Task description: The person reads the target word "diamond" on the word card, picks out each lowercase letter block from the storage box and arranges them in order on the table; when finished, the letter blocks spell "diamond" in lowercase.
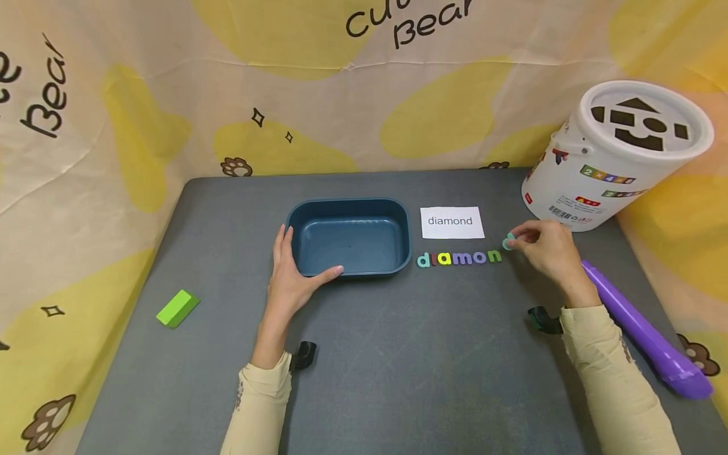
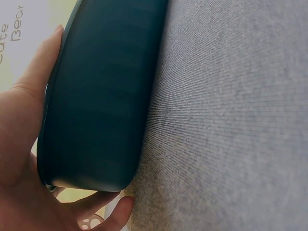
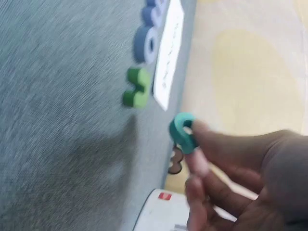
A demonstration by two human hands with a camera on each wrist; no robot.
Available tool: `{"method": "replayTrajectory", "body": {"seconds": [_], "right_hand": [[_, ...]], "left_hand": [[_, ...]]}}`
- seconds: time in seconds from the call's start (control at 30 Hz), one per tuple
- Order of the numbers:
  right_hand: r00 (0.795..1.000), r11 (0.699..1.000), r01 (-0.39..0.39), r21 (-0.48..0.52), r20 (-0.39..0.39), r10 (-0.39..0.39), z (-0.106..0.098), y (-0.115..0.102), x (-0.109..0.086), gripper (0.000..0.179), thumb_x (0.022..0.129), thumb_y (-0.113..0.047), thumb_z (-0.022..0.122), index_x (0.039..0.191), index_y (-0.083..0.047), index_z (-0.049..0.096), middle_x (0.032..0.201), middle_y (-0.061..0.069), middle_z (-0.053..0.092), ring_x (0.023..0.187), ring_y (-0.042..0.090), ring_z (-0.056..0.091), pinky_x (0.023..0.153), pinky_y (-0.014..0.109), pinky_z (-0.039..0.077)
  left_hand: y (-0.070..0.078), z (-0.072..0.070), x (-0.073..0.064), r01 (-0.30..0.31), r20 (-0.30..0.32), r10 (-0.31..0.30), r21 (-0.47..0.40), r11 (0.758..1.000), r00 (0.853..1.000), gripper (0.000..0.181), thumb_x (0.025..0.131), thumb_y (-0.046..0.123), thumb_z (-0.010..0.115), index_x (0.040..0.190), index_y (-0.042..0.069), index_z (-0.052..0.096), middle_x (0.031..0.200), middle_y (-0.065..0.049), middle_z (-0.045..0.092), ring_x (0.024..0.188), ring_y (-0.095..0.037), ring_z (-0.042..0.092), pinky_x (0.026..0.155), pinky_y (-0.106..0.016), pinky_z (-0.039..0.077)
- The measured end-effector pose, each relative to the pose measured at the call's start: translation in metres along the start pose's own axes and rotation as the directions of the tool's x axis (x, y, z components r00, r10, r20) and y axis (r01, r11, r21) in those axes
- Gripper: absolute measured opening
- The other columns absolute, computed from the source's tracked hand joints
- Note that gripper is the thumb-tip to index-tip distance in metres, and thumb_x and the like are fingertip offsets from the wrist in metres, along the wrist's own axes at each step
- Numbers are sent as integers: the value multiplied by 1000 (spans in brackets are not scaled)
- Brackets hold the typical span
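My left hand [image 1: 289,281] grips the near left corner of a dark blue rectangular tray [image 1: 352,274], thumb over the front rim and fingers along the left side. From the left wrist, the tray wall [image 2: 103,96] fills the space beside the hand [image 2: 24,130]. In my right hand [image 1: 547,249], thumb and fingertips pinch a small teal letter [image 3: 182,132], whose round loop shows. It is held just beyond a green letter n [image 1: 494,256], the right end of a coloured letter row [image 1: 462,258] reading "diamon". Behind that row lies a white card [image 1: 452,223] printed "diamond".
A tall white bucket [image 1: 603,170] with shaped holes in its lid stands at the back right. Below it, a long purple stick [image 1: 648,332] lies slanted beside my right forearm. Far left on the grey table [image 1: 398,366] sits a green block [image 1: 177,308].
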State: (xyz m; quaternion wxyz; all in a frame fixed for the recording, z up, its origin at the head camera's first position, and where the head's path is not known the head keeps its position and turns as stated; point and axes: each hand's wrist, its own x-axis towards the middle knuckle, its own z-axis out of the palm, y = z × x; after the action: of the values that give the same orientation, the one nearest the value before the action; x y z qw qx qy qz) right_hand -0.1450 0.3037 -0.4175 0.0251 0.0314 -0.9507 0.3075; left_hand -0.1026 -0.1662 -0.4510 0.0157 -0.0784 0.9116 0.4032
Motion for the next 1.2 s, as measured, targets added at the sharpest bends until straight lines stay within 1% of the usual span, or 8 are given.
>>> {"method": "replayTrajectory", "body": {"seconds": [0.2, 0.33, 0.63, 0.73, 0.87, 0.93, 1.07, 1.2], "right_hand": [[989, 995, -94, -18, 110, 96, 1, 13, 0, 19, 93, -12, 81, 105, 3, 77, 82, 14, 73, 71, 18, 55, 60, 29, 41], [980, 992, -123, -22, 155, 125, 4, 18, 1, 19, 95, -13, 80, 106, 2, 77, 84, 14, 74, 72, 19, 55, 60, 29, 41], [977, 991, -132, -26, 167, 135, 8, 21, 0, 21, 95, -15, 79, 108, 2, 77, 86, 13, 75, 73, 16, 55, 63, 30, 41], [975, 988, -152, -33, 161, 155, 10, 22, -1, 26, 95, -15, 80, 113, 2, 73, 92, 15, 71, 80, 24, 57, 68, 34, 40], [975, 985, -172, -31, 140, 175, 14, 20, -2, 35, 94, -13, 79, 123, 2, 64, 109, 21, 65, 97, 35, 59, 76, 41, 40], [976, 985, -171, -29, 134, 173, 17, 20, -3, 36, 94, -11, 77, 125, 1, 62, 112, 22, 62, 101, 36, 58, 77, 42, 40], [982, 990, -138, -27, 127, 140, 19, 17, -4, 30, 95, -8, 73, 122, 1, 63, 104, 18, 63, 91, 31, 58, 73, 40, 40], [983, 993, -113, -32, 139, 116, 20, 17, -5, 21, 96, -7, 70, 114, 2, 66, 91, 13, 63, 78, 24, 56, 67, 36, 39]], "left_hand": [[0, 1, 0, 1, 1, -1, 4, 1000, 1000, 133, 76, 61, 90, 173, 29, 5, 180, 8, -5, 164, -36, 22, 118, -74, 33], [0, 1, -1, -1, 1, 1, 3, 1000, 1000, 133, 76, 61, 90, 172, 30, 5, 180, 6, -4, 163, -37, 23, 117, -75, 34], [1, 1, 1, 2, 8, -2, 0, 1000, 1000, 132, 76, 61, 90, 172, 30, 5, 180, 9, -5, 163, -37, 23, 117, -75, 34], [1, 1, 1, 5, 11, -5, 7, 1000, 1000, 132, 76, 62, 90, 172, 30, 4, 180, 8, -5, 163, -38, 24, 116, -74, 34], [-1, 2, 2, 3, 13, -3, 17, 1000, 1000, 132, 77, 62, 89, 172, 30, 3, 180, 8, -6, 162, -40, 25, 115, -75, 36], [-1, 2, 3, 4, 12, -4, 23, 1000, 1000, 132, 77, 62, 89, 172, 30, 3, 180, 8, -7, 162, -40, 24, 114, -75, 37], [1, 1, 3, 13, 5, -13, 48, 999, 1000, 132, 76, 65, 88, 172, 31, 4, 180, 6, -6, 162, -40, 24, 112, -74, 40], [2, 0, 3, 15, -12, -14, 92, 996, 1000, 133, 75, 69, 87, 172, 31, 5, 181, 2, -3, 158, -45, 31, 110, -75, 39]]}}
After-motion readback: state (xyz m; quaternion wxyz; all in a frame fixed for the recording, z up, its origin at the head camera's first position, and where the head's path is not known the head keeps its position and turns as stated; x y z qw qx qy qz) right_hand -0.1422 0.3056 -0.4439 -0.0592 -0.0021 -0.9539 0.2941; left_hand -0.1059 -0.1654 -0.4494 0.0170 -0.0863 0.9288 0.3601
